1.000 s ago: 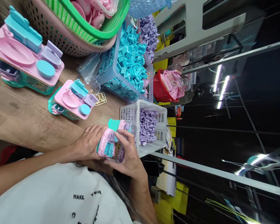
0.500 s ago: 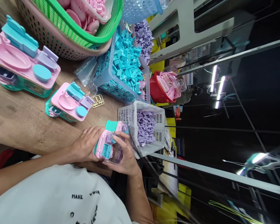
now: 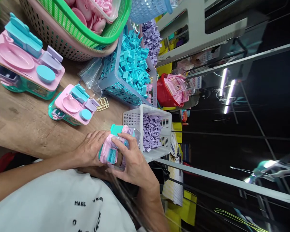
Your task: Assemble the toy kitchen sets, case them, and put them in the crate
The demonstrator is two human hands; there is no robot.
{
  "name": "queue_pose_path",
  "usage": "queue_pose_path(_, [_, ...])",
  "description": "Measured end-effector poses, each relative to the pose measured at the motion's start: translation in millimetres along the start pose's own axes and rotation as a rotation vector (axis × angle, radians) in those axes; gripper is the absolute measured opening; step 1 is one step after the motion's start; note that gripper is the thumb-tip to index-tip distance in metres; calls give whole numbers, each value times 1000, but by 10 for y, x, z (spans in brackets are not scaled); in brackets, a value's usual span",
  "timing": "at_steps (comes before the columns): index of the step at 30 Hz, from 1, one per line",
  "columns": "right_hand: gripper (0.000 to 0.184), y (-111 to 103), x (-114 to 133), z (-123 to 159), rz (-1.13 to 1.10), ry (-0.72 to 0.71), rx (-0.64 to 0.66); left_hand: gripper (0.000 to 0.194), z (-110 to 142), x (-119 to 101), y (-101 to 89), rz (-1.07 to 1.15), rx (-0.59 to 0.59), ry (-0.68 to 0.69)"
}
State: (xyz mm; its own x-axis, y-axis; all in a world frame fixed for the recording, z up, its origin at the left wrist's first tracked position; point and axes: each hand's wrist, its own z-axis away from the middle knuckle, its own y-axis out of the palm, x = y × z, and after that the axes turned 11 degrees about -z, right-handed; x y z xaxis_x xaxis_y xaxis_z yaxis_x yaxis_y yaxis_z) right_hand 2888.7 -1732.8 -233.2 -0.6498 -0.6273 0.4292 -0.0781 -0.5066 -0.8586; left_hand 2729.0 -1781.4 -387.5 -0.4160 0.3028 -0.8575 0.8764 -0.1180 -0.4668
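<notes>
Gripping the toy (image 3: 111, 156) by the table edge (image 3: 26, 148), left hand (image 3: 91, 147) and right hand (image 3: 134, 161) curl fingers around it near the white basket (image 3: 132, 118).

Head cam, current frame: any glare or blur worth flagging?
Head view: lamp tubes look blown out against the dark right side; head view: dark strands blur below the right hand, motion or focus unclear; head view: held toy is legible.
</notes>
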Motion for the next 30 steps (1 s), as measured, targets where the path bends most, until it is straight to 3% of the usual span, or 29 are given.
queue_pose_path(9, [93, 8, -93, -25, -50, -42, 3, 95, 11, 7, 14, 0, 2, -1])
queue_pose_path(14, [97, -9, -66, -75, 35, -15, 97, 95, 18, 17, 40, -5, -18, 8])
queue_pose_path(18, [84, -8, -6, -169, 60, 38, 135, 96, 12, -3, 24, -8, 5, -9])
queue_pose_path(21, [96, 3, 0, -177, 67, 67, 143, 96, 15, -13, 17, -9, -1, -9])
queue_pose_path(26, [118, 107, -146, -38, -77, 7, 24, 91, 15, -16, 13, -36, -5, 5])
queue_pose_path(30, [107, 247, -262, 67, -149, -59, -142, 94, -3, -17, 3, -24, 2, 1])
